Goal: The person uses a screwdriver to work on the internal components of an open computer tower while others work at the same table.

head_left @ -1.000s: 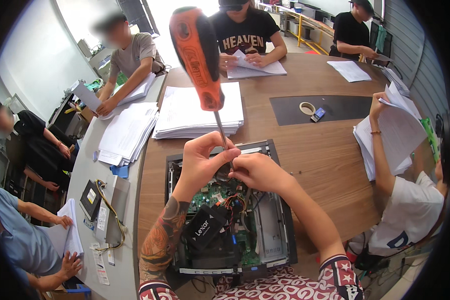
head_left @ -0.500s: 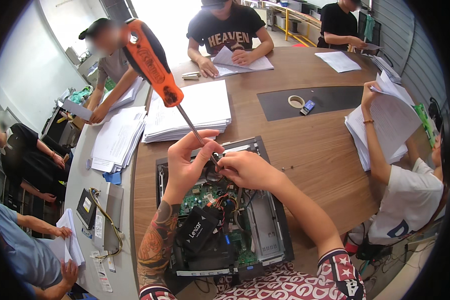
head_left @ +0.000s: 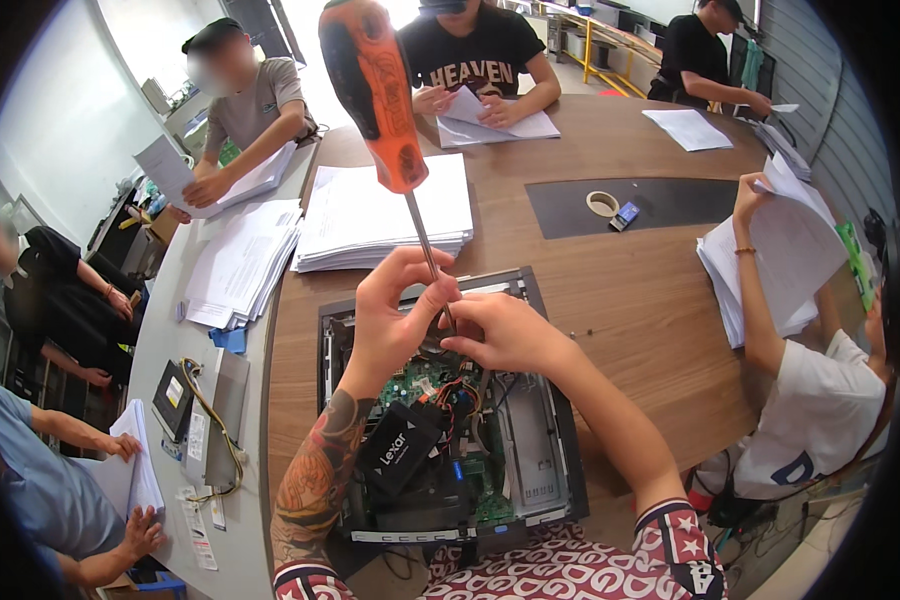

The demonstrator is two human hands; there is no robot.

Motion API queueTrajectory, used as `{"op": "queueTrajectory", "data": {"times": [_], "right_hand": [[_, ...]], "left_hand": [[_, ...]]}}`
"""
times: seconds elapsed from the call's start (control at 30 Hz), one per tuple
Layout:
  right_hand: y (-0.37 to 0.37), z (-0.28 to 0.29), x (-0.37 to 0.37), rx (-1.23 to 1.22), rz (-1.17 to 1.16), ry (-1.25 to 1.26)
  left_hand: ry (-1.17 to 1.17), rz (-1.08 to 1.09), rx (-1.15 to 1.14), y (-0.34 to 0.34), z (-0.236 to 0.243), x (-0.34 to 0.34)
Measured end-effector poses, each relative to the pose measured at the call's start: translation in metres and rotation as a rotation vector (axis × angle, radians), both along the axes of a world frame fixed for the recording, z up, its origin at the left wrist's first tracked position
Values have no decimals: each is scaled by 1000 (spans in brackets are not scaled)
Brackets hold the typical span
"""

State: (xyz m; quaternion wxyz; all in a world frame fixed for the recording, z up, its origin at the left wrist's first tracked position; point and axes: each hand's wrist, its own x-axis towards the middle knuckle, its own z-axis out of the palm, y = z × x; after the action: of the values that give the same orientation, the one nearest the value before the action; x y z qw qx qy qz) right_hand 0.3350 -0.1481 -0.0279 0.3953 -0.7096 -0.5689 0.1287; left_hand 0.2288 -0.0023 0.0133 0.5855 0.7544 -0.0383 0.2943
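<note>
My left hand (head_left: pixel 405 300) pinches the metal shaft of an orange and black screwdriver (head_left: pixel 398 150), which stands nearly upright with its handle at the top. Close against it, my right hand (head_left: pixel 495 332) is closed around the shaft's lower end; the tip and anything else between those fingers are hidden. Both hands are over the far half of an opened desktop computer case (head_left: pixel 550 440). Inside it I see a green circuit board (head_left: pixel 490 480), bundled coloured wires (head_left: pixel 458 398) and a black solid-state drive (head_left: pixel 398 447) lying tilted.
Paper stacks (head_left: pixel 380 220) stand beyond the case. A metal power supply (head_left: pixel 217 420) with cables sits on the grey table at left. A tape roll (head_left: pixel 602 204), a small blue box (head_left: pixel 625 215) and small screws (head_left: pixel 582 333) lie on the wooden table. Several people handle papers around it.
The screwdriver has swung more upright, its handle shifting right and up in view. Both hands stay together at its shaft. The person at upper left has straightened and raised a sheet.
</note>
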Motion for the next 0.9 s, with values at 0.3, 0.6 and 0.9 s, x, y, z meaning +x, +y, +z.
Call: {"op": "queueTrajectory", "data": {"times": [0.3,0.6,0.9], "right_hand": [[3,-9,8,164,18,-2],[1,4,1,45,-30,50],[3,-9,8,191,-6,35]], "left_hand": [[-41,-18,21,10,-4,3],[-54,-34,87,12,-2,2],[-49,-81,-1,11,1,1]]}}
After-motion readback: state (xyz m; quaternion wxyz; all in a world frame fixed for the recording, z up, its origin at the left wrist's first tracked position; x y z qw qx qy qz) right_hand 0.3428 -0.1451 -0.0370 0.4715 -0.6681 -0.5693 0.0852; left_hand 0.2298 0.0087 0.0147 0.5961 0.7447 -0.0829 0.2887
